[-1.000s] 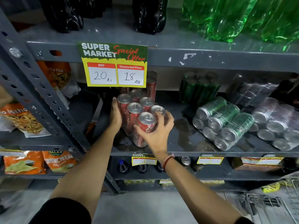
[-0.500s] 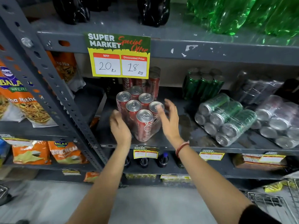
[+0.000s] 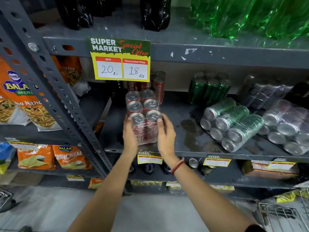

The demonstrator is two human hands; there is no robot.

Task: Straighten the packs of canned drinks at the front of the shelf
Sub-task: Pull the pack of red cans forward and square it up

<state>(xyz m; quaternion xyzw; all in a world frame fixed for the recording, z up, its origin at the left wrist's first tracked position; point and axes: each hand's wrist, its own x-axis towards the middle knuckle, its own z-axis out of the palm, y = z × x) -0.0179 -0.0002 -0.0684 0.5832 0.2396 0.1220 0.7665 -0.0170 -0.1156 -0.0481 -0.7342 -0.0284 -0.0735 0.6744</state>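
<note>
Now left hand [image 3: 129, 133] and right hand [image 3: 166, 133], fingers flat, square the red pack [image 3: 143, 113]; toppled green pack [image 3: 232, 124] likely needs righting next.

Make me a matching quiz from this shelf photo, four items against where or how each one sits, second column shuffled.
Column one:
1. front red can pack
2. front green can pack
3. price sign
4. green bottles

Column two:
A. lying on its side
B. standing on the upper shelf
C. upright between the left hand and right hand
D. hanging from that shelf's front edge

Pairs: 1-C, 2-A, 3-D, 4-B
</note>
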